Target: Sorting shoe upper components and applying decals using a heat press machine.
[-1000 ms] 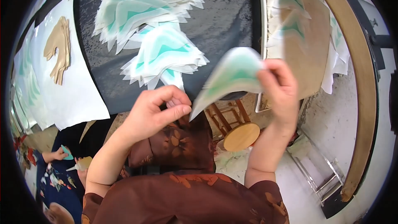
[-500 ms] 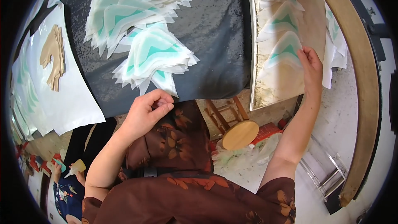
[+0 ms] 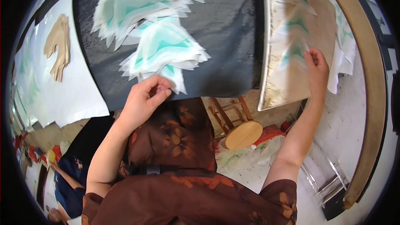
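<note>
My right hand (image 3: 318, 67) is at the tan board on the right, its thumb and fingertips pinched at the right edge of the lowest thin white-and-green cut piece (image 3: 295, 55). Two similar pieces lie above it on the board. My left hand (image 3: 146, 100) has curled fingers, thumb against forefinger, beside the lower tip of a small fanned pile of white-and-green pieces (image 3: 164, 50). Whether anything is between those fingers is too small to tell. A larger overlapping pile (image 3: 141, 4) lies behind, on the dark cloth.
A dark cloth (image 3: 225, 50) covers the table. The board's (image 3: 287, 89) left edge is pale and flaky. Tan cut pieces (image 3: 60, 46) lie on a white sheet (image 3: 79, 91) at left. Below are a round wooden stool (image 3: 243, 135) and a metal frame. A co-worker (image 3: 68, 183) is at lower left.
The table and piles sit slightly higher and further right in view. My left hand has come up against the small pile's lower part. My right hand stays at the same piece.
</note>
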